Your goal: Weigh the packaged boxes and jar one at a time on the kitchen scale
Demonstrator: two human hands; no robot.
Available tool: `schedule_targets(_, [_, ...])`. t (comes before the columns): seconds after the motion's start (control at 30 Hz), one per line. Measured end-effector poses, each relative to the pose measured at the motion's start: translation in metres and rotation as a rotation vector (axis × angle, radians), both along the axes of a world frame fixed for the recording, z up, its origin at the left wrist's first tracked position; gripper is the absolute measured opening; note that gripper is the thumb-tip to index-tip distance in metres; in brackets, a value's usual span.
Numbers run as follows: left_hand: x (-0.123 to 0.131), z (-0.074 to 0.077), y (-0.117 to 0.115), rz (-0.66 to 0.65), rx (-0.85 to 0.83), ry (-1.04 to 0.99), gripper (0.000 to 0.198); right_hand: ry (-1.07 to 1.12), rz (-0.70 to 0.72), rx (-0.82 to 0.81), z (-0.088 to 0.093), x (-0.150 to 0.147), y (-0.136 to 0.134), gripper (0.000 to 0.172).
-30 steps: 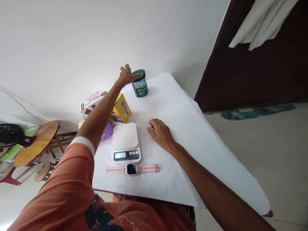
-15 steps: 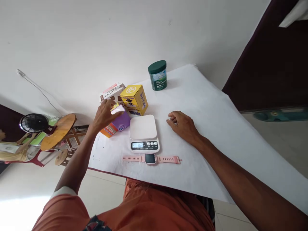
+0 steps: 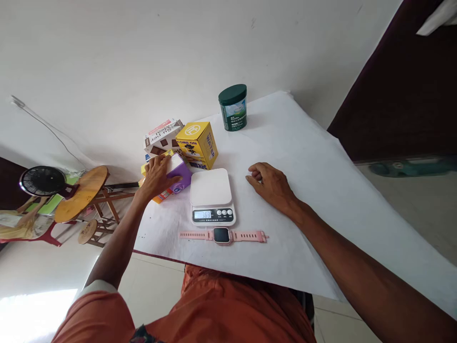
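My left hand rests over the boxes at the left, fingers spread across the top of a purple-and-white box and thumb along its near side. An orange box shows partly below that hand. My right hand lies on the white-covered table, fingers loosely curled, with nothing visible in them. Between my hands stands a white kitchen scale with a bare platform; its display shows digits that look like 363. In front of it a pink-strapped smartwatch lies stretched out flat.
A yellow box and a white-and-brown Super Meal box stand behind the purple one. Farther back is a green lidded tub near the wall. Left of the table are a black fan, a round wooden table and a stool.
My left hand has come down and settled over the purple-and-white box, its fingers farther across the top. My right hand stays in place. The view has shifted slightly.
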State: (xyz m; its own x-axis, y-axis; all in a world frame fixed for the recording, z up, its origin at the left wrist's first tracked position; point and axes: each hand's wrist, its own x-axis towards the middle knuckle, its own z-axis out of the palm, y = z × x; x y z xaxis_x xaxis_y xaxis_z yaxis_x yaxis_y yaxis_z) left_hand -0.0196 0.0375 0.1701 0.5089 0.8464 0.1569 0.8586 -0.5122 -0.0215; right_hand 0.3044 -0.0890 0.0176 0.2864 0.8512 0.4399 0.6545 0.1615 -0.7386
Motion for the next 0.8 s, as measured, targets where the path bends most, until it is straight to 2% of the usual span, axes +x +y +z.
schedule_targets(0.13, [-0.001, -0.005, -0.007, 0.021, 0.027, 0.021, 0.074, -0.014, 0.004, -0.014, 0.002, 0.000, -0.001, 0.008])
schedule_targets(0.27, [0.004, -0.007, -0.009, 0.034, 0.067, -0.022, 0.064, -0.010, 0.008, -0.028, 0.004, 0.000, -0.002, 0.008])
schedule_targets(0.4, [0.007, -0.005, -0.006, 0.029, 0.040, -0.104, 0.055, -0.006, 0.009, -0.031, 0.005, 0.000, -0.002, 0.007])
schedule_targets(0.5, [0.007, 0.006, -0.005, 0.047, 0.057, -0.240, 0.057, -0.002, 0.014, -0.027, 0.005, 0.000, -0.002, 0.008])
schedule_targets(0.7, [0.007, 0.049, -0.023, -0.003, 0.165, -0.402, 0.061, 0.000, 0.008, -0.042, 0.002, 0.000, -0.001, 0.012])
schedule_targets(0.8, [0.016, 0.054, -0.037, -0.083, 0.098, -0.402, 0.062, -0.008, 0.005, -0.044, 0.001, 0.001, 0.001, 0.012])
